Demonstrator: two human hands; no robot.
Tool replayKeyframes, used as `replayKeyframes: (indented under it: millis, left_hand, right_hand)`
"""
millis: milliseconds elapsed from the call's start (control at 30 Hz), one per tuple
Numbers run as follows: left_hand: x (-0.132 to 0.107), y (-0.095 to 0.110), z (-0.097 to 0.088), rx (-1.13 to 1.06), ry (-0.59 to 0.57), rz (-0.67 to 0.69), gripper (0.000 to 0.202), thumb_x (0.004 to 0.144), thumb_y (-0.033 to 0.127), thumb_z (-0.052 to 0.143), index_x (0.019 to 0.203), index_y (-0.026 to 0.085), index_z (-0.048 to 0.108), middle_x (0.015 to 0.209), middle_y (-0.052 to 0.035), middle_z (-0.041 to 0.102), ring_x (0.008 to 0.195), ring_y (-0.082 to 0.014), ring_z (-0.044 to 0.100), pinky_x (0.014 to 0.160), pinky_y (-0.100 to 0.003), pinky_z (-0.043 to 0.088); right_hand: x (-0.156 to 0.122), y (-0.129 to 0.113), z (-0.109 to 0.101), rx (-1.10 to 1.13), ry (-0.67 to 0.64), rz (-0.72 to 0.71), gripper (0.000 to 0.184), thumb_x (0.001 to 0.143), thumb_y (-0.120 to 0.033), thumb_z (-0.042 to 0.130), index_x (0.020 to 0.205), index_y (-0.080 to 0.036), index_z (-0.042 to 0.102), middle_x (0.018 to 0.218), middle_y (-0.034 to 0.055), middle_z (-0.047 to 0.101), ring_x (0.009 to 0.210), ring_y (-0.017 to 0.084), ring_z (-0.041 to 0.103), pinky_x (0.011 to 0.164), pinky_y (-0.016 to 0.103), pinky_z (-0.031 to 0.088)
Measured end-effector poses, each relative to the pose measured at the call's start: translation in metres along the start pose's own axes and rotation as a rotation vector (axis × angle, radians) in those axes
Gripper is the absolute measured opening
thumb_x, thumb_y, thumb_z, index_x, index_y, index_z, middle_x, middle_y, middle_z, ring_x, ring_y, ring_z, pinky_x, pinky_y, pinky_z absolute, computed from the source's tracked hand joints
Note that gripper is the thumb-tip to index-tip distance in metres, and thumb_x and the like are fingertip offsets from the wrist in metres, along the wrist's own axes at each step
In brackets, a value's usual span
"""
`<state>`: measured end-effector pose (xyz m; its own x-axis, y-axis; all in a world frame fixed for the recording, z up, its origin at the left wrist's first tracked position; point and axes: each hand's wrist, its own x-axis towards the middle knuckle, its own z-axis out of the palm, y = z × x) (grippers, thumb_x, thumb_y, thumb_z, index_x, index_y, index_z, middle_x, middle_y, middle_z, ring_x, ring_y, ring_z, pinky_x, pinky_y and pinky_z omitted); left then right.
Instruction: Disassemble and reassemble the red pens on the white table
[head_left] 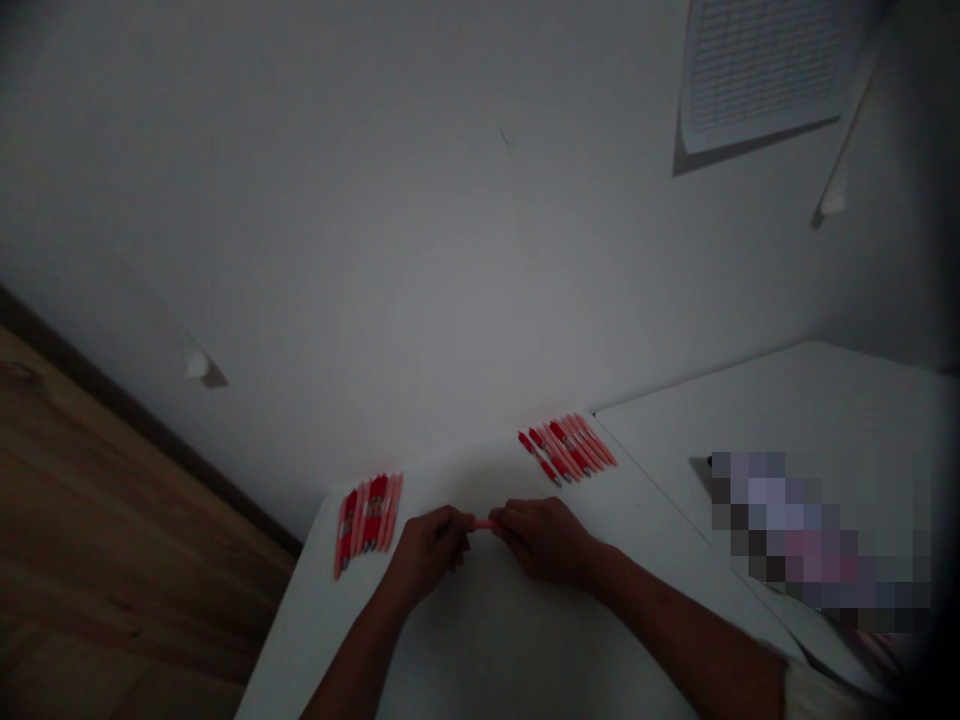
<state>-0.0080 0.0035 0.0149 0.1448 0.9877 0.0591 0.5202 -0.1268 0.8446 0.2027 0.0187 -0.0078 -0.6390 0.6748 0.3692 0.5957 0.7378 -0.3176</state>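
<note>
A pink pen (482,524) is held level between my two hands, low over the white table. My left hand (433,545) pinches its left end, and my right hand (546,537) grips the right end. Only a short pink stretch shows between the fingers; the rest is hidden. Left of my left hand lies a row of pink and red pens (368,515), side by side. Beyond my right hand, near the wall, a second row of pink and red pens (566,448) lies slanted on the table.
The white table (480,640) meets a plain wall (375,250) at the back. A seam divides it from another white surface (720,410) on the right, where a blurred-out item (810,545) lies. A printed sheet (765,75) hangs above. Wooden boards (135,530) show at left.
</note>
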Motion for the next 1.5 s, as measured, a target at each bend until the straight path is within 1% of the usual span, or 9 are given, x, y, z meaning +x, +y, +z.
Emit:
replayKeyframes:
  millis: [100, 267, 400, 667, 867, 1000, 1167, 1333, 1500]
  left_hand:
    - [0.002, -0.005, 0.001, 0.081, 0.009, 0.023, 0.036, 0.085, 0.045, 0.050, 0.070, 0.018, 0.066, 0.055, 0.0000, 0.060, 0.047, -0.0114, 0.052, 0.048, -0.022, 0.039]
    - [0.004, -0.010, 0.001, -0.002, -0.025, 0.081, 0.031, 0.082, 0.037, 0.057, 0.107, 0.020, 0.062, 0.076, -0.0012, 0.065, 0.062, -0.0130, 0.058, 0.060, -0.025, 0.047]
    - [0.003, -0.007, 0.000, 0.014, -0.023, 0.084, 0.024, 0.082, 0.037, 0.057, 0.095, 0.019, 0.065, 0.072, -0.0012, 0.063, 0.060, -0.0128, 0.055, 0.059, -0.024, 0.045]
    - [0.002, -0.003, 0.000, 0.148, 0.006, 0.023, 0.033, 0.086, 0.044, 0.049, 0.076, 0.017, 0.066, 0.059, 0.0011, 0.058, 0.052, -0.0117, 0.050, 0.052, -0.023, 0.038]
    - [0.004, -0.007, 0.000, 0.013, 0.008, 0.085, 0.028, 0.080, 0.038, 0.059, 0.100, 0.019, 0.065, 0.075, -0.0018, 0.065, 0.063, -0.0137, 0.057, 0.060, -0.025, 0.045]
    - [0.004, -0.005, 0.001, 0.030, 0.000, 0.075, 0.024, 0.082, 0.040, 0.057, 0.087, 0.019, 0.066, 0.068, -0.0006, 0.063, 0.058, -0.0127, 0.055, 0.056, -0.023, 0.043]
    - [0.003, -0.007, 0.001, 0.115, 0.025, 0.022, 0.034, 0.087, 0.045, 0.049, 0.074, 0.017, 0.065, 0.057, 0.0004, 0.059, 0.050, -0.0117, 0.051, 0.051, -0.023, 0.040]
    - [0.004, -0.012, 0.000, 0.006, 0.025, 0.097, 0.029, 0.081, 0.038, 0.059, 0.104, 0.020, 0.063, 0.078, -0.0022, 0.066, 0.063, -0.0139, 0.059, 0.060, -0.026, 0.046]
    - [0.003, -0.007, -0.001, -0.034, 0.006, 0.096, 0.021, 0.079, 0.036, 0.061, 0.090, 0.018, 0.065, 0.074, -0.0035, 0.067, 0.063, -0.0148, 0.060, 0.060, -0.027, 0.048]
  right_hand:
    - [0.000, 0.000, 0.000, -0.002, -0.006, 0.006, 0.026, 0.097, -0.030, 0.035, 0.102, -0.020, 0.058, 0.086, 0.0048, 0.065, 0.071, 0.014, 0.058, 0.058, 0.025, 0.029]
    - [0.001, 0.001, 0.001, -0.018, 0.022, 0.038, 0.025, 0.097, -0.029, 0.035, 0.104, -0.021, 0.057, 0.085, 0.0034, 0.065, 0.071, 0.014, 0.059, 0.057, 0.026, 0.028]
    - [0.001, 0.001, 0.002, -0.023, 0.041, 0.038, 0.025, 0.097, -0.030, 0.034, 0.102, -0.021, 0.058, 0.083, 0.0023, 0.064, 0.070, 0.014, 0.058, 0.057, 0.026, 0.027]
    - [0.001, 0.002, 0.004, -0.007, 0.044, 0.027, 0.025, 0.097, -0.030, 0.034, 0.098, -0.020, 0.058, 0.082, 0.0026, 0.064, 0.069, 0.013, 0.057, 0.058, 0.025, 0.027]
    - [0.001, 0.002, 0.004, 0.002, 0.064, 0.038, 0.024, 0.097, -0.029, 0.035, 0.098, -0.021, 0.057, 0.082, 0.0021, 0.064, 0.068, 0.013, 0.057, 0.057, 0.026, 0.026]
    - [0.001, 0.001, 0.004, 0.000, 0.068, 0.028, 0.026, 0.098, -0.030, 0.034, 0.098, -0.020, 0.058, 0.082, 0.0024, 0.064, 0.069, 0.013, 0.057, 0.057, 0.026, 0.026]
    - [0.001, 0.001, 0.005, 0.008, 0.063, 0.024, 0.025, 0.097, -0.030, 0.035, 0.100, -0.021, 0.058, 0.084, 0.0029, 0.065, 0.070, 0.013, 0.058, 0.057, 0.026, 0.027]
    - [0.001, 0.002, 0.005, 0.021, 0.067, 0.035, 0.024, 0.097, -0.030, 0.036, 0.100, -0.021, 0.058, 0.083, 0.0025, 0.065, 0.070, 0.013, 0.058, 0.058, 0.025, 0.028]
    - [0.002, 0.001, 0.004, 0.012, 0.057, 0.036, 0.023, 0.096, -0.029, 0.036, 0.099, -0.021, 0.058, 0.082, 0.0029, 0.065, 0.069, 0.013, 0.057, 0.057, 0.025, 0.027]
